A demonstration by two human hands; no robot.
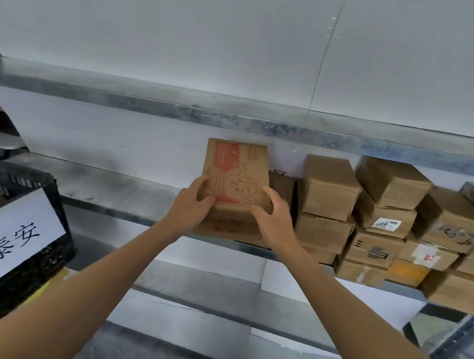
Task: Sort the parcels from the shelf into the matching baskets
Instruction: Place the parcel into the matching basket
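Note:
A brown cardboard parcel [235,170] with a red cartoon print stands tilted up at the middle shelf [123,193]. My left hand [192,200] grips its lower left edge and my right hand [275,212] grips its lower right edge. Under it lies another flat parcel [228,228] with red print. A black basket [20,239] with a white paper label sits at the lower left.
Several brown parcels [386,220] are stacked along the right part of the same shelf. An upper shelf [238,118] runs across above them, and a lower shelf [212,295] lies beneath. Dark items sit at the far left edge.

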